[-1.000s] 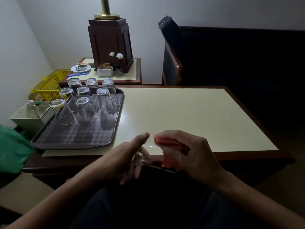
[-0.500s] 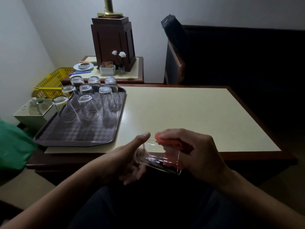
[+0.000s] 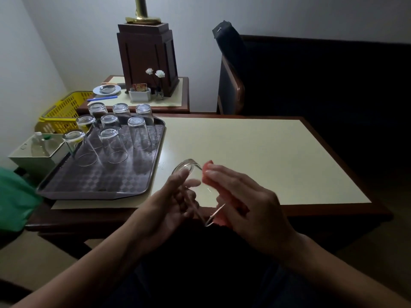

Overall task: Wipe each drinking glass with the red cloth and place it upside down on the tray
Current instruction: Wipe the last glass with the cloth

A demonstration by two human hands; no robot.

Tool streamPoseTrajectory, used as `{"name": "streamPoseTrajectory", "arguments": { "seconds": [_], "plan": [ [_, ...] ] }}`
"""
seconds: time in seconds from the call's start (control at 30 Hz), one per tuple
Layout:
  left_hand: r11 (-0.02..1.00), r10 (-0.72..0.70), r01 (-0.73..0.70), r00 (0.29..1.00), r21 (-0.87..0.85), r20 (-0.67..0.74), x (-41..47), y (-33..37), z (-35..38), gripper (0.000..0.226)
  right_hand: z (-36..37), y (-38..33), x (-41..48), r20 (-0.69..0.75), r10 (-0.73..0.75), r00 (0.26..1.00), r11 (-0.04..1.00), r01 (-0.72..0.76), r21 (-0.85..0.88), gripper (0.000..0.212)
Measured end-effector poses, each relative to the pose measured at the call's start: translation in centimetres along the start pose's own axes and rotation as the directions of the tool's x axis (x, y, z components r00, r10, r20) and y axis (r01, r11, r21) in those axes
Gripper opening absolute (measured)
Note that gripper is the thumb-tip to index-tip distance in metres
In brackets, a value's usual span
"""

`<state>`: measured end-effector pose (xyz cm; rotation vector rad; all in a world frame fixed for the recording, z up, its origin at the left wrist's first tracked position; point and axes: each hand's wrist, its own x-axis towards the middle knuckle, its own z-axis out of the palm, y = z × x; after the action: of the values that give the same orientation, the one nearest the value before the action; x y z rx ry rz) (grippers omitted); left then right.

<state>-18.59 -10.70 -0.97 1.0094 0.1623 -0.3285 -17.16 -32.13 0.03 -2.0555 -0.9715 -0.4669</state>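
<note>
Clear and tilted, the drinking glass (image 3: 195, 187) is off the tray (image 3: 100, 185), held in the air just right of the tray's near right corner, over the near edge of the table (image 3: 244, 147). Its thick base points away from the person and its open mouth points back toward them. The left hand (image 3: 171, 203) grips the glass from the tray side, with the fingers curled under it and the thumb lying along its wall near the base. The right hand (image 3: 242, 203) holds the red cloth (image 3: 209, 172) against the side of the glass farther from the tray. Its fingers lie over the cloth, which shows at the fingertips and again below the palm by the rim. How the thumb of that hand sits cannot be seen. On the far half of the tray stand eight glasses (image 3: 136, 134), all mouth down, in close rows; the near half is bare patterned surface. Behind the tray's far left corner sits a yellow basket (image 3: 64, 110).
</note>
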Motion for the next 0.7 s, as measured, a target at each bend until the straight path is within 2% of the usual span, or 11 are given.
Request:
{"name": "streamPoseTrajectory", "arguments": {
  "seconds": [0.07,0.17,0.3,0.33,0.4,0.47,0.5,0.53,0.57,0.63,0.7],
  "plan": [
    [0.997,-0.047,0.051,0.997,-0.064,0.056,-0.3,-0.3,0.7,0.069,0.4,-0.3,0.0,0.163,-0.100,0.982,0.995,0.093,0.047,0.067],
    [0.980,-0.153,0.164,0.983,-0.110,0.101,-1.1,-0.8,1.6,0.060,1.5,-1.2,-0.6,0.322,-0.101,0.941,0.986,0.051,0.158,0.075],
    [0.968,-0.227,0.242,0.957,-0.062,0.182,-1.5,-1.3,2.0,0.048,2.3,-0.8,-0.8,0.263,0.211,0.942,0.930,-0.276,0.242,0.063],
    [0.968,-0.220,0.242,0.948,-0.070,0.228,-1.4,-1.2,2.0,0.041,2.3,-0.7,-0.6,0.257,0.318,0.913,0.857,-0.393,0.334,0.063],
    [0.981,-0.195,0.188,0.942,0.052,0.272,-1.4,-1.0,1.9,0.041,1.9,-0.6,-0.3,0.305,0.492,0.816,0.563,-0.565,0.603,0.070],
    [0.954,-0.171,0.108,0.962,0.279,0.214,-1.3,-0.6,1.7,0.061,1.8,0.0,-0.1,0.378,0.573,0.727,0.252,-0.595,0.763,0.073],
    [0.934,-0.153,0.093,0.977,0.344,0.151,-1.2,-0.3,1.6,0.072,1.6,0.0,-0.1,0.379,0.591,0.712,0.208,-0.589,0.781,0.073],
    [0.924,-0.133,0.089,0.987,0.371,0.094,-0.9,-0.1,1.4,0.079,1.4,-0.2,-0.1,0.363,0.598,0.714,0.238,-0.591,0.770,0.072],
    [0.923,-0.112,0.084,0.992,0.376,0.053,-0.8,0.1,1.3,0.081,1.3,-0.7,-0.1,0.338,0.586,0.736,0.337,-0.601,0.725,0.071],
    [0.915,-0.065,0.062,0.998,0.400,-0.007,-0.6,0.7,1.1,0.068,1.4,-1.8,-0.1,0.296,0.512,0.807,0.627,-0.586,0.514,0.069],
    [0.896,-0.032,0.053,0.998,0.442,-0.054,-0.6,1.1,0.5,0.059,1.8,-1.8,-0.6,0.266,0.398,0.878,0.842,-0.465,0.275,0.070]
  ]
}}
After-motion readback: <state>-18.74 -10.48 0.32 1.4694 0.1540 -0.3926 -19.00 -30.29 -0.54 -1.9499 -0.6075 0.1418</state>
